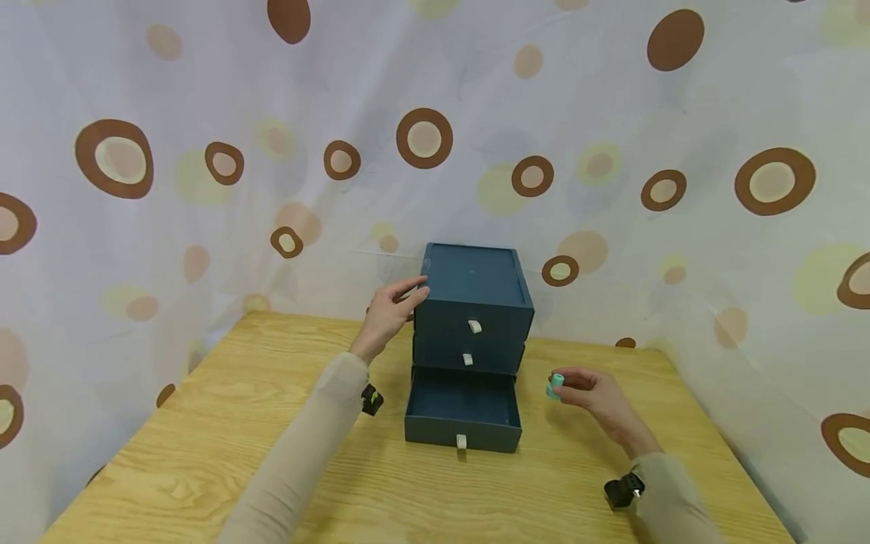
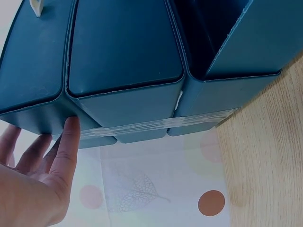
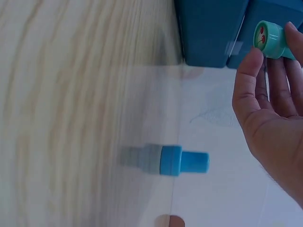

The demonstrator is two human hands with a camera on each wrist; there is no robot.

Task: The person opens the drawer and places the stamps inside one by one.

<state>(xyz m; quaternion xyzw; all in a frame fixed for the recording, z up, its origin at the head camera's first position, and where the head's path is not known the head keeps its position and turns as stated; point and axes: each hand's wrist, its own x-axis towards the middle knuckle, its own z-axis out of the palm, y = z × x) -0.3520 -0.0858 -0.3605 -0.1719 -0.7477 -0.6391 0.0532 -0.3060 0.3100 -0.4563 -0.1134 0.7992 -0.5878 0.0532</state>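
A dark blue drawer cabinet [image 1: 476, 276] stands on the table, its bottom drawer [image 1: 435, 431] pulled out and bare inside. My left hand [image 1: 387, 313] rests on the cabinet's upper left side, fingers extended; the left wrist view shows a fingertip against the side wall. To the right of the cabinet, my right hand [image 1: 601, 400] pinches a small turquoise stamp [image 1: 557, 381] between thumb and fingers. Red cherries show on the stamp's wide end in the right wrist view. A blue stamp [image 3: 193, 161] stands near that hand, hidden in the head view.
The wooden table [image 1: 238, 423] carries the cabinet near its back edge. Behind hangs a pale curtain [image 1: 367, 83] with brown rings and dots. Small white pull tabs [image 1: 475, 326] stick out from the drawer fronts. Clear tape [image 2: 156, 124] runs along the cabinet's side.
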